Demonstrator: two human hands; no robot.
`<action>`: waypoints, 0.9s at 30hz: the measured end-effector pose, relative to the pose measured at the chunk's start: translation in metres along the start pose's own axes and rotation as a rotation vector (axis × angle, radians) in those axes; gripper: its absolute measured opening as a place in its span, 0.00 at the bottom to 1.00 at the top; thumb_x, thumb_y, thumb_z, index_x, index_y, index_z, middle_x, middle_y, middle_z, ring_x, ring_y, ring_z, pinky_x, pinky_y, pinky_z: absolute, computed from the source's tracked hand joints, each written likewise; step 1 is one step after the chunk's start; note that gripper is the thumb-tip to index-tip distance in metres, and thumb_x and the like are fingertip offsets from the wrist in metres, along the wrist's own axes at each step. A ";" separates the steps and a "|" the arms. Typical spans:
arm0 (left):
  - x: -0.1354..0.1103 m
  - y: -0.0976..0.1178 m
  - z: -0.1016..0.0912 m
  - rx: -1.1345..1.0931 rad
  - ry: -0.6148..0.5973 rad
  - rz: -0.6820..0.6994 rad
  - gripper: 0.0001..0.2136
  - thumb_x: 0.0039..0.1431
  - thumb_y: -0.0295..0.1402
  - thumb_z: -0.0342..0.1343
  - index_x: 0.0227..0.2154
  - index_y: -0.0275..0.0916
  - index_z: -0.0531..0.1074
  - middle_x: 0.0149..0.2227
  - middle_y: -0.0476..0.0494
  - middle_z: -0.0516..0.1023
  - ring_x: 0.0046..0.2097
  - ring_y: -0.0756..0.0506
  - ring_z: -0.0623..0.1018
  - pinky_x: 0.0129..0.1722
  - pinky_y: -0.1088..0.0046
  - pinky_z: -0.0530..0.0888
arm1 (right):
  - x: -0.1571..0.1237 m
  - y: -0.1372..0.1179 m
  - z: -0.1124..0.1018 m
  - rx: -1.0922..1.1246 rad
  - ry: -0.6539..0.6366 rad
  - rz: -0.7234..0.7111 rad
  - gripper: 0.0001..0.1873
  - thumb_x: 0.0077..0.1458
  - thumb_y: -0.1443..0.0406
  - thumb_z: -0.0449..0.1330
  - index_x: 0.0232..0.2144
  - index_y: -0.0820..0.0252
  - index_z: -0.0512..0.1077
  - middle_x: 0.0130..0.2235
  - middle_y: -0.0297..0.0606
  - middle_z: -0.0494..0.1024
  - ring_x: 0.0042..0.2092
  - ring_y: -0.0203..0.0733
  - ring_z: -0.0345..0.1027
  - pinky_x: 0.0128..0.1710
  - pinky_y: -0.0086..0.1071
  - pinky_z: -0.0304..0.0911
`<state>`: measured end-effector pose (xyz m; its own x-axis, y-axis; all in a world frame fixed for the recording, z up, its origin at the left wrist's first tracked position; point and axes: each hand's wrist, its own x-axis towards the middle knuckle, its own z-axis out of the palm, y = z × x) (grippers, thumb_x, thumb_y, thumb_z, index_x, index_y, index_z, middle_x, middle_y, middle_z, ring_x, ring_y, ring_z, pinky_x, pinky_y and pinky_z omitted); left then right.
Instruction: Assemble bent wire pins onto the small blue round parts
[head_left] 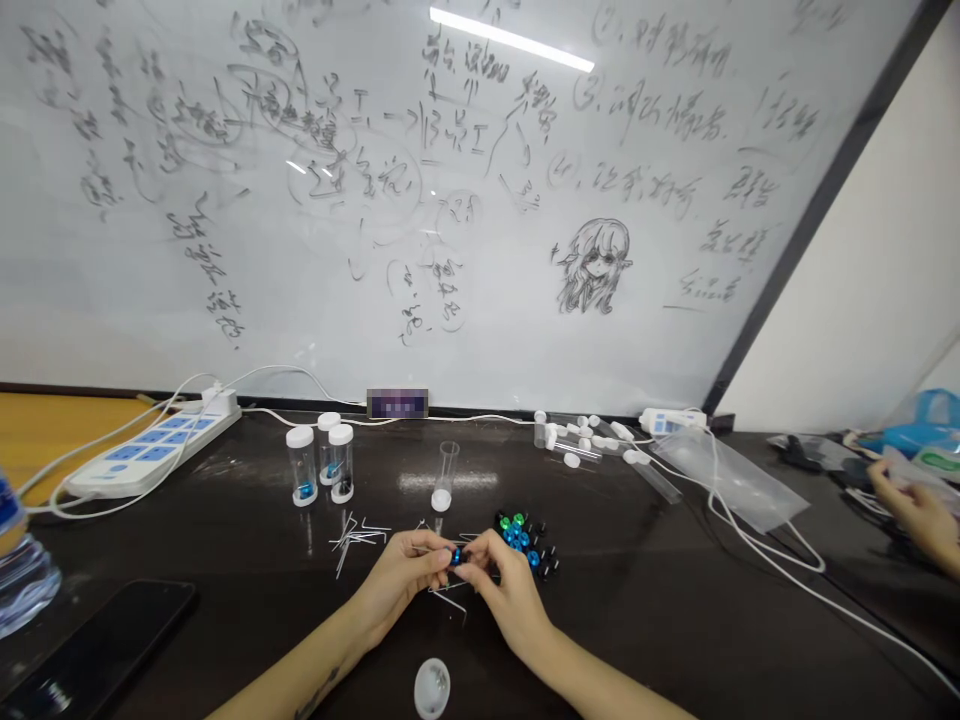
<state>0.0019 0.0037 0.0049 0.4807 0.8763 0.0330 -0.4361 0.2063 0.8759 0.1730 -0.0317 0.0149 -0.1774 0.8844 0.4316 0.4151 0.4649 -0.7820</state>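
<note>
Blue piece [456, 556], dark brown tabletop [660, 600]

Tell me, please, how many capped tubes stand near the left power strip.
3: the left tube, the right tube and the partly hidden rear tube, right of the power strip.

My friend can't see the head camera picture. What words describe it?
A person's left hand and right hand hold a small blue piece together above a dark table. Nearby are thin bent rods, black, blue and green pieces, and capped clear tubes; a whiteboard with writing stands behind.
</note>
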 end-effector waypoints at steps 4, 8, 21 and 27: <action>0.000 0.000 0.000 0.002 0.003 0.000 0.07 0.44 0.31 0.67 0.28 0.33 0.78 0.23 0.46 0.76 0.24 0.53 0.71 0.25 0.81 0.66 | 0.000 0.000 0.001 -0.009 -0.007 0.029 0.09 0.59 0.61 0.56 0.29 0.59 0.67 0.24 0.29 0.68 0.25 0.35 0.61 0.27 0.26 0.57; 0.000 0.000 0.000 0.000 -0.003 0.007 0.07 0.45 0.30 0.66 0.28 0.33 0.78 0.22 0.47 0.75 0.24 0.54 0.71 0.26 0.81 0.66 | -0.001 0.001 0.001 -0.051 0.055 -0.005 0.06 0.55 0.63 0.61 0.32 0.58 0.68 0.25 0.30 0.67 0.27 0.37 0.61 0.28 0.27 0.57; 0.000 0.001 0.000 0.010 -0.005 0.006 0.08 0.45 0.31 0.66 0.28 0.33 0.78 0.22 0.46 0.75 0.24 0.53 0.71 0.26 0.80 0.66 | 0.000 0.001 0.001 -0.024 0.030 -0.008 0.06 0.55 0.63 0.61 0.32 0.58 0.67 0.25 0.29 0.68 0.27 0.36 0.62 0.28 0.27 0.57; -0.001 0.003 0.002 0.009 -0.005 -0.007 0.08 0.44 0.31 0.67 0.28 0.33 0.78 0.23 0.46 0.75 0.24 0.52 0.72 0.26 0.79 0.67 | 0.002 0.003 0.001 0.094 -0.074 0.072 0.14 0.61 0.59 0.53 0.26 0.60 0.65 0.21 0.29 0.70 0.21 0.33 0.59 0.23 0.25 0.55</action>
<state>0.0020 0.0029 0.0084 0.4876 0.8726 0.0293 -0.4262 0.2086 0.8803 0.1735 -0.0287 0.0131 -0.2172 0.9145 0.3414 0.3441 0.3990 -0.8499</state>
